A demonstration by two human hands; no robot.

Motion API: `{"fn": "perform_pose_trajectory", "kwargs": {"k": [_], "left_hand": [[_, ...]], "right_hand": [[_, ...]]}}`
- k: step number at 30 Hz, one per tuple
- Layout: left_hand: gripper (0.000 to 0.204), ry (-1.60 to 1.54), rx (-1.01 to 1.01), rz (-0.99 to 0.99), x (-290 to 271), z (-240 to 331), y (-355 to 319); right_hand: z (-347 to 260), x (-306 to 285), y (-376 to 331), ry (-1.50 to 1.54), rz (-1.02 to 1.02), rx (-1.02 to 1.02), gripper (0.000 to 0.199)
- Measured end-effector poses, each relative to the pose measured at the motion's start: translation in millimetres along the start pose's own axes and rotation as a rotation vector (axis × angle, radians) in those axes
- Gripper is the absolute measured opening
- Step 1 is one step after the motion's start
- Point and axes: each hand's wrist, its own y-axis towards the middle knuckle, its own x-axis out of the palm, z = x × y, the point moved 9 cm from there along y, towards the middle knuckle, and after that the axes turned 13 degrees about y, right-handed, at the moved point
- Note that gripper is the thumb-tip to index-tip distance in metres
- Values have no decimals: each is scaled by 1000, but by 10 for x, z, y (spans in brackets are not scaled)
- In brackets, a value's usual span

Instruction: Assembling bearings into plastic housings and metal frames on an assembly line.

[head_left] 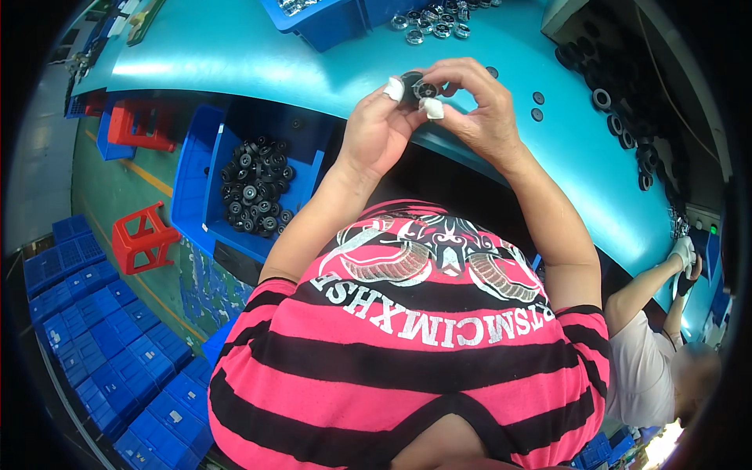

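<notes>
Both of my hands meet above the front edge of the teal workbench (258, 55). Between them is a small black round wheel part (413, 84) with a shiny metal centre. My left hand (377, 125) pinches it from the left, with white tape on a fingertip. My right hand (479, 102) curls over it from the right, its thumb also wrapped in white tape. My pink and black striped shirt fills the lower middle of the view.
A blue bin (227, 227) under the bench holds several black wheel parts (254, 184). Silver bearings (435, 19) and a blue tray (329, 27) lie further back. Black rings (627, 129) line the bench's right. Red stools (141, 239), stacked blue crates (102, 329), another person (658, 352) at right.
</notes>
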Motion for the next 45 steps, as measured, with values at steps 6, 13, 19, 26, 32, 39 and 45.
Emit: {"fn": "perform_pose_trajectory", "kwargs": {"k": [6, 13, 19, 26, 32, 39, 45], "left_hand": [[39, -49, -19, 68, -71, 63, 17], [38, -28, -1, 125, -63, 62, -14], [39, 155, 49, 130, 14, 85, -52], [41, 318, 32, 135, 53, -34, -41], [32, 520, 115, 93, 176, 43, -19], [24, 436, 108, 116, -36, 51, 15], [27, 489, 164, 88, -14, 178, -19]], "right_hand": [[463, -201, -83, 556, 211, 355, 29], [522, -153, -101, 451, 147, 429, 33], [96, -70, -12, -96, 44, 87, 41], [22, -19, -41, -243, 89, 26, 35], [26, 6, -60, -253, 111, -32, 31], [173, 41, -57, 160, 17, 188, 47], [588, 71, -166, 450, -46, 529, 41]]}}
